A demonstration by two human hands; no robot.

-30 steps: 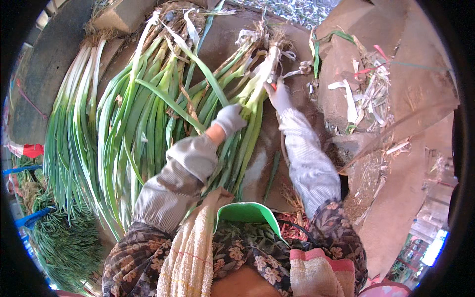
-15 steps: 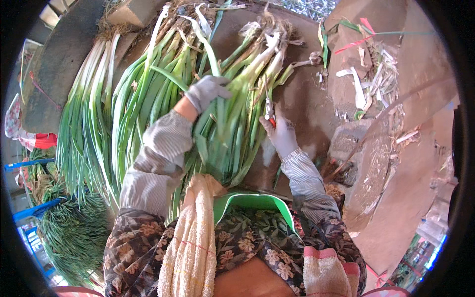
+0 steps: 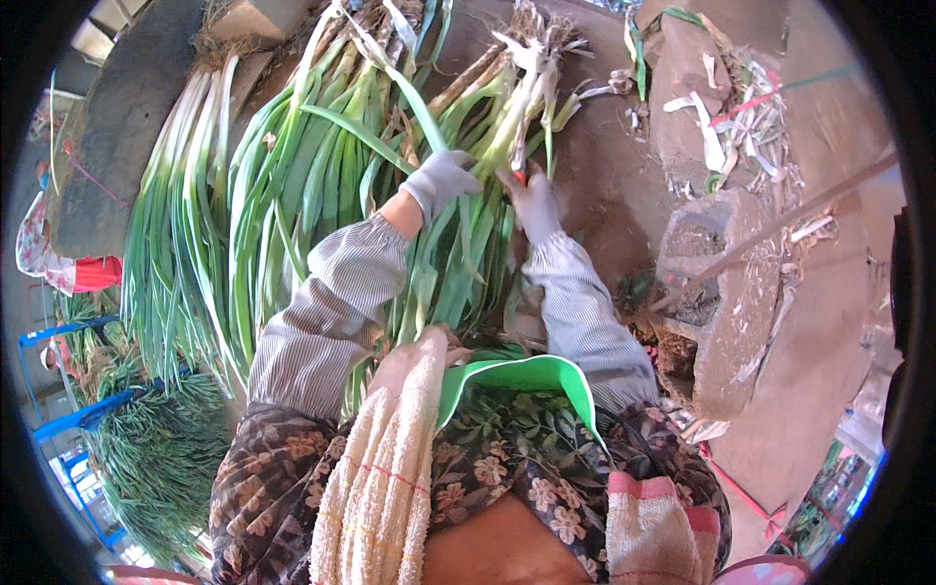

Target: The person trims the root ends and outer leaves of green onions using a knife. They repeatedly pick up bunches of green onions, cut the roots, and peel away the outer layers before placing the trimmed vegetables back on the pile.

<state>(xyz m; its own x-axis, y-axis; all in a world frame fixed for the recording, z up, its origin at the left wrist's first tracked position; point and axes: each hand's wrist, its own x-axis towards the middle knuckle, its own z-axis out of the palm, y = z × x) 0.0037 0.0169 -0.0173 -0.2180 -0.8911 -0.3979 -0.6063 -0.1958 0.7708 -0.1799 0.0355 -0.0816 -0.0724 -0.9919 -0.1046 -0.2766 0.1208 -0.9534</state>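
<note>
Long green onions (image 3: pixel 468 253) lie in front of me, roots away and leaves toward my body. My left hand (image 3: pixel 441 183), in a pale grey glove, is closed around some leaves of the bunch in the middle. Just right of it, my gloved right hand (image 3: pixel 533 205) grips small red-handled shears (image 3: pixel 519 174), mostly hidden by the fingers. Their tip points away from me, against the pale stalks of the same bunch. Dry, peeling skins and shaggy roots (image 3: pixel 541 39) show at its far end.
More onions (image 3: pixel 317 156) lie left of my hands, with a cleaner row (image 3: pixel 190 195) at far left. Peeled scraps (image 3: pixel 760 127) litter the right side beside a broken concrete block (image 3: pixel 721 253). A blue frame (image 3: pixel 83 411) and a heap of greens (image 3: pixel 156 468) are at lower left.
My right hand has moved up and left with the shears, closer to my left hand and into the bunch. My left hand has shifted slightly right. The view has shifted a little.
</note>
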